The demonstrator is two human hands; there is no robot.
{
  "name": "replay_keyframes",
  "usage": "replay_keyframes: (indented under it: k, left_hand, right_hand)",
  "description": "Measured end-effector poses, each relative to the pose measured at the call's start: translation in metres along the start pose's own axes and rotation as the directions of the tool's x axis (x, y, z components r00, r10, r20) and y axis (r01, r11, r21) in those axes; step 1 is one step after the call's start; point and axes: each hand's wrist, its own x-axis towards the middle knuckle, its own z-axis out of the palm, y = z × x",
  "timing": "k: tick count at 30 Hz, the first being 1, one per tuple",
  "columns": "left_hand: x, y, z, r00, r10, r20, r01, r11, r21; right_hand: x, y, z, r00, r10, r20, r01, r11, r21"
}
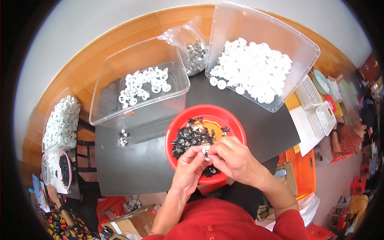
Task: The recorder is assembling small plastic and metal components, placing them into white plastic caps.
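My left hand and my right hand meet above a red round basin. Between their fingertips is a small round white plastic part, pinched from both sides. A dark spot shows at its middle, and the fingers cover much of it. Inside the basin, below the hands, lies a heap of small black parts with shiny bits among them. The basin's yellow-orange patterned bottom shows on the far right side of the heap.
Behind the basin, a clear bin holds several white rings; a larger tilted bin is piled with white round parts. Between them stands a plastic bag of metal bits. A small cluster of parts lies on the dark table. Other people sit left and right.
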Motion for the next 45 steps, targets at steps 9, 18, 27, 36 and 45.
replay_keyframes:
  k: [9, 18, 27, 36, 45]
  left_hand:
    - [-0.001, -0.001, 0.003, 0.999, 0.035, -0.034, -0.032, 0.997, 0.066]
    - [-0.003, 0.005, 0.013, 0.999, 0.003, -0.043, 0.006, 0.975, 0.221]
    - [0.052, 0.134, 0.050, 0.974, 0.219, 0.062, -0.199, 0.952, -0.233]
    - [0.010, 0.059, 0.017, 0.987, 0.156, -0.048, -0.139, 0.956, 0.257]
    - [0.001, 0.019, 0.009, 0.965, 0.248, -0.082, -0.191, 0.884, 0.427]
  right_hand:
    - [-0.004, -0.002, 0.011, 0.995, 0.081, -0.066, -0.078, 0.996, 0.053]
    - [-0.010, 0.010, -0.007, 0.984, 0.170, 0.047, -0.176, 0.943, 0.284]
    - [0.025, 0.105, -0.030, 0.793, 0.572, -0.211, -0.554, 0.821, 0.140]
    - [0.082, 0.184, 0.018, 0.813, 0.482, -0.326, -0.558, 0.805, -0.201]
    - [0.064, 0.161, 0.006, 0.740, 0.630, -0.236, -0.618, 0.775, 0.133]
